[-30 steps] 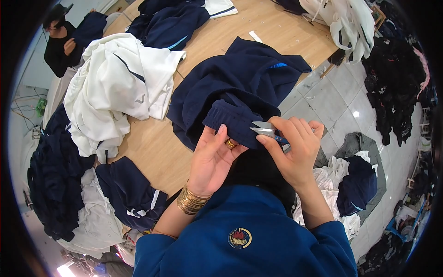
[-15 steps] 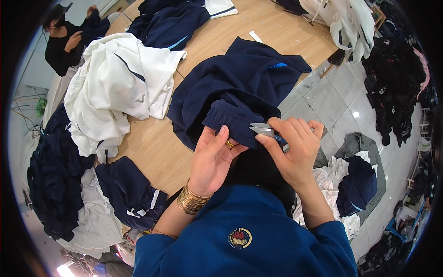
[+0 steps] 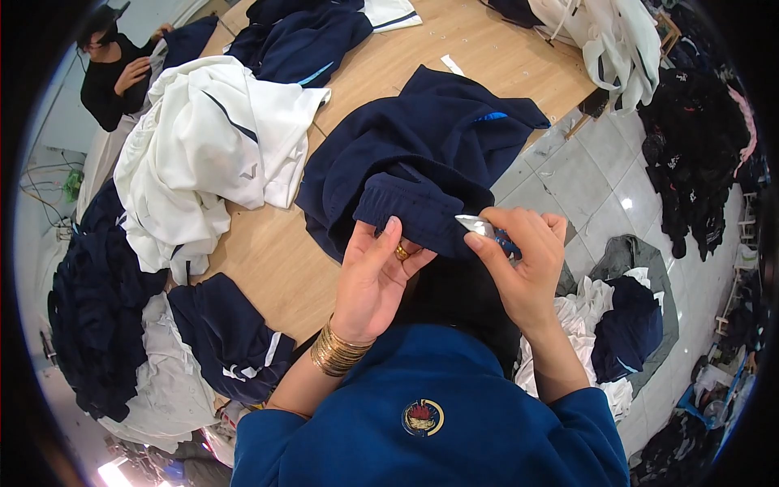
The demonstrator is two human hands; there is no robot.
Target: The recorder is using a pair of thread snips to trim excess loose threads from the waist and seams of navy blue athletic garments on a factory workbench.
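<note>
A navy garment (image 3: 422,122) with a bright blue inset lies over the table's near edge. My left hand (image 3: 380,264) pinches its gathered elastic band (image 3: 410,209) between thumb and fingers, the band facing up. In my right hand (image 3: 523,256) is a pair of thread snips (image 3: 473,224), its shiny blades pointing left beside the right end of the band. Blue shows on the snips' handle, which the fingers mostly cover. Whether the blades touch the cloth or any thread, I cannot tell.
White garments (image 3: 215,150) are heaped on the wooden table (image 3: 256,252) at left, with navy ones (image 3: 304,40) behind. Folded navy cloth (image 3: 223,333) lies at the near left. Garment piles (image 3: 629,325) sit on the tiled floor at right. Another person (image 3: 122,73) handles cloth at far left.
My right hand has drawn slightly right, taking the snips off the band toward its end; the blades are turned differently. My left hand barely moved. The other person's cloth has shifted.
</note>
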